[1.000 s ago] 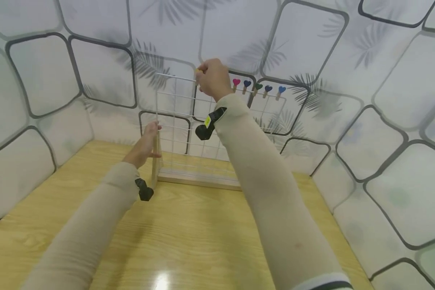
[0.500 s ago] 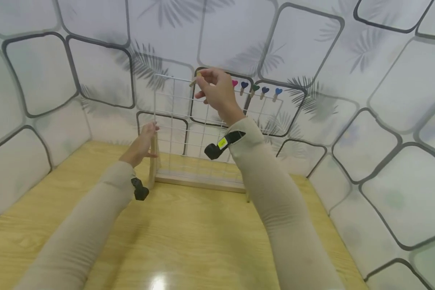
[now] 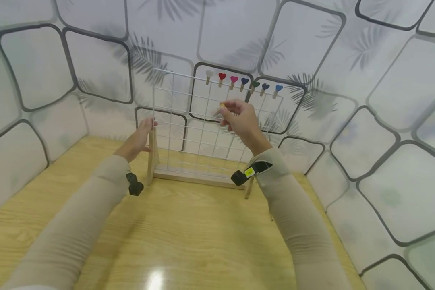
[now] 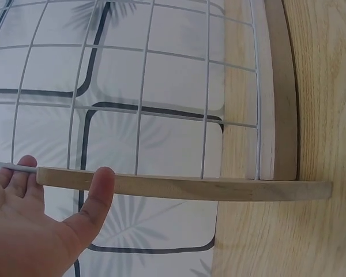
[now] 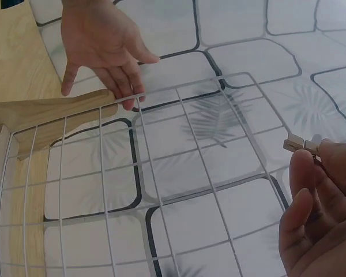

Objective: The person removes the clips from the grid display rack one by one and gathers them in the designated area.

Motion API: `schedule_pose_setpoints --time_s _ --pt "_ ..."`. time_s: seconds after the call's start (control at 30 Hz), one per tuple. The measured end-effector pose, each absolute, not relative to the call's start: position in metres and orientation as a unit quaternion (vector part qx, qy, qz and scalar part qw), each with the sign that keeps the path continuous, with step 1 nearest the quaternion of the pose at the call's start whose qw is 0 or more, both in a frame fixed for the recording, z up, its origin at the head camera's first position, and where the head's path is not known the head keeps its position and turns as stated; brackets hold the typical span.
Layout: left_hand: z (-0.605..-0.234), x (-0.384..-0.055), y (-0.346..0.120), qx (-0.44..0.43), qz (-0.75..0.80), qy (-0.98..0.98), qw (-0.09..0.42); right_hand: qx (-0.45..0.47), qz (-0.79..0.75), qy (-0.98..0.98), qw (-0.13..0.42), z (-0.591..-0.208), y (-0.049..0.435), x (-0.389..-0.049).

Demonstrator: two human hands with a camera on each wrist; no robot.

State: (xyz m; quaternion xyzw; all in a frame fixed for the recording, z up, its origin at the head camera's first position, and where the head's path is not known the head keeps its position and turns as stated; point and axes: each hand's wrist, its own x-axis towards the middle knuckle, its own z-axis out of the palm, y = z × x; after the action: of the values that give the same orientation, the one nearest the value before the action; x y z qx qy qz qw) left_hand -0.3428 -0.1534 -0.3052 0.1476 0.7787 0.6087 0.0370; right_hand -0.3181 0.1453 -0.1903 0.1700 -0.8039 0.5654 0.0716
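Pinching a wooden clothespin (image 5: 297, 143), your right hand (image 3: 242, 120) is clamping it between thumb and fingertips. Above those fingertips, seven heart-topped clips (image 3: 244, 81) are lining the top of the wire grid (image 4: 145, 51). Your left hand (image 4: 32, 234) is spreading its thumb apart from its fingers; its thumb is lying beside the wooden leg (image 4: 184, 187), its fingertips are touching the grid's edge.

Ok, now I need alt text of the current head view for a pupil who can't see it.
A right hand pinches a yellow-topped wooden clothespin in front of a wire grid rack on a wood-grain table, while the left hand touches the rack's side. Seven heart-topped clothespins line the rack's top.
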Motion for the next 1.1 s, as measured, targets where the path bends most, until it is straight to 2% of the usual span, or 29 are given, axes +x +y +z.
schedule_pose_setpoints --time_s 0.33,0.83,1.1 --pt "-0.301 -0.337 -0.156 0.152 0.582 0.797 0.052 0.120 0.569 -0.811 0.070 -0.232 0.195 -0.300" --pt "-0.303 -0.335 -0.155 0.162 0.563 0.809 0.040 0.026 0.617 -0.783 0.072 -0.308 0.292 -0.272" --pt "-0.305 -0.334 -0.154 0.170 0.570 0.803 0.036 -0.041 0.588 -0.806 0.057 -0.361 0.335 -0.251"
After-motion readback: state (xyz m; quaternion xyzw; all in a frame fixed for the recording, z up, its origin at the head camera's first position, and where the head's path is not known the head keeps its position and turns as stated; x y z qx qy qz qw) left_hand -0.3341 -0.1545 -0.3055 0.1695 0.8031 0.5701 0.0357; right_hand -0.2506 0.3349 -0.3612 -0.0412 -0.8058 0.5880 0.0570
